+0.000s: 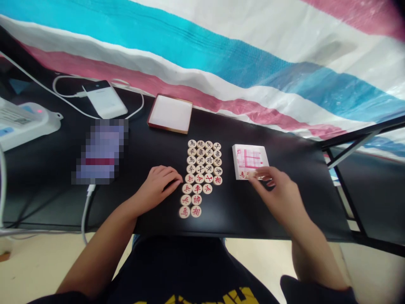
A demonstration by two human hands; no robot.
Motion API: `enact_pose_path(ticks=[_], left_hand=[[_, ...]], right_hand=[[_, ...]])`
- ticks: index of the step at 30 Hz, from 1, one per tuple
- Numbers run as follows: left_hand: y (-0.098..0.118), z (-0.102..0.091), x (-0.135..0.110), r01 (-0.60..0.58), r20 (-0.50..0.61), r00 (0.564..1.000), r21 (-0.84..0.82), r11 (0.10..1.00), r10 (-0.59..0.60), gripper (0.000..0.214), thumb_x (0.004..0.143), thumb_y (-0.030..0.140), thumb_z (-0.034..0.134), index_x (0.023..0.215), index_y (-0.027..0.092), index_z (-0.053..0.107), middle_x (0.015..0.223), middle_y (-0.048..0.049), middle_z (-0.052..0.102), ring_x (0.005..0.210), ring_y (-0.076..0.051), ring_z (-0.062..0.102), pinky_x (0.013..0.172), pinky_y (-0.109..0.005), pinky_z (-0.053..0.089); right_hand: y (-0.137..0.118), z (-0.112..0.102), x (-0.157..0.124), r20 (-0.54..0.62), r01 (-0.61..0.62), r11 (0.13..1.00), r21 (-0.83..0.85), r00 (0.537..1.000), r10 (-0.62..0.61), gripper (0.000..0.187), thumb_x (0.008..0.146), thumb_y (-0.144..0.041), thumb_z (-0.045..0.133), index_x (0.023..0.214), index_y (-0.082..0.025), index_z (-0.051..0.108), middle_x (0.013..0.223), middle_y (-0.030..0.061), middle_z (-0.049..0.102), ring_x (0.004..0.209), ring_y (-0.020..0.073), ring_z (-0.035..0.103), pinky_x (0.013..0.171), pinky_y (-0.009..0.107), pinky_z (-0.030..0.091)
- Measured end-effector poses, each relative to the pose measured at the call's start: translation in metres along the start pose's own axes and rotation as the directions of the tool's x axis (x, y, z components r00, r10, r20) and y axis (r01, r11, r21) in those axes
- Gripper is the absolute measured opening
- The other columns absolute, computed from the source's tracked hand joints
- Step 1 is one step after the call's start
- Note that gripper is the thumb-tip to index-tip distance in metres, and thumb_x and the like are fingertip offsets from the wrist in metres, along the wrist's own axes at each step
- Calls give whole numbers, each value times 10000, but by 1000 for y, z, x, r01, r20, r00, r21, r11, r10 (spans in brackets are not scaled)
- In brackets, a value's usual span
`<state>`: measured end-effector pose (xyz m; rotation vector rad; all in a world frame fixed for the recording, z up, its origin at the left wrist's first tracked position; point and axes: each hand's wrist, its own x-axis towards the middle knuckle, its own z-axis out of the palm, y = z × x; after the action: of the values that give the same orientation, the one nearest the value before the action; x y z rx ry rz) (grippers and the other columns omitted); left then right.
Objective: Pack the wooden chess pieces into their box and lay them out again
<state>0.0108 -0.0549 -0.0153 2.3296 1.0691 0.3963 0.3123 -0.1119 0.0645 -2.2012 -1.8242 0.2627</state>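
Observation:
Round Chinese chess pieces (200, 169) lie in close rows on the black table, black characters in the upper rows and red ones (196, 199) in the lower rows. Beside their left edge rests my left hand (160, 184), its fingers loosely stretched on the tabletop with nothing in them. Over the near edge of a white box (251, 154), my right hand (278, 190) has thumb and forefinger pinched on a Chinese chess piece, mostly covered by the fingertips. A red-marked piece (242, 174) shows in the box's near left corner, and a pink-printed sheet lies inside.
A shallow box lid (171, 113) lies behind the pieces. To the left are a blurred-out phone (103, 150) on a cable, a white power bank (107, 101) and a power strip (28, 120). A striped sheet (202, 55) hangs behind; a black metal frame (348, 145) stands right.

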Motion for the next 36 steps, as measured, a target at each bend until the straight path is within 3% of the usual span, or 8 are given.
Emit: enact_pose_path(ticks=[3,8,20,24,29,36], left_hand=[[1,0,0,12,-4,1000,10,1000,-12,196,879,310,406,889,229,585,940,-10,609,892,-181,496,819,-341,296],[2,-1,-1,7,0,1000,21,1000,-7,193,882,308,403,892,225,577,940,-9,605,880,-175,493,820,-340,300],[1,0,-1,6,-7,1000,22,1000,-6,197,886,306,396,891,229,577,944,-11,607,889,-181,491,823,-346,299],[1,-1,-1,13,-5,1000,18,1000,-13,190,887,307,396,898,226,567,939,-10,600,886,-177,488,821,-344,299],[2,-1,-1,10,-16,1000,13,1000,-9,200,881,322,395,888,230,572,930,-12,603,878,-181,495,809,-342,301],[1,-1,-1,-3,-12,1000,11,1000,3,207,874,324,399,884,237,587,932,-11,615,875,-179,501,813,-343,306]], right_hand=[[-31,20,-27,150,156,971,178,971,-184,137,763,-325,577,850,-220,559,805,19,608,753,160,544,659,273,441],[-52,56,-48,183,149,969,195,966,-185,174,744,-321,609,839,-216,508,779,19,574,733,168,520,618,283,447],[-49,59,-50,197,171,960,224,956,-216,95,750,-255,571,808,-213,510,727,3,535,666,140,510,588,252,415],[-45,45,-37,174,97,970,223,975,-138,98,771,-301,543,790,-205,531,703,2,541,621,129,498,579,249,400],[-13,29,6,-33,38,999,34,999,-37,161,772,-293,494,832,-171,580,794,59,601,706,175,519,680,320,408],[16,34,38,184,49,989,-142,983,-22,200,729,-278,518,793,-152,660,821,94,617,794,205,556,717,348,426]])
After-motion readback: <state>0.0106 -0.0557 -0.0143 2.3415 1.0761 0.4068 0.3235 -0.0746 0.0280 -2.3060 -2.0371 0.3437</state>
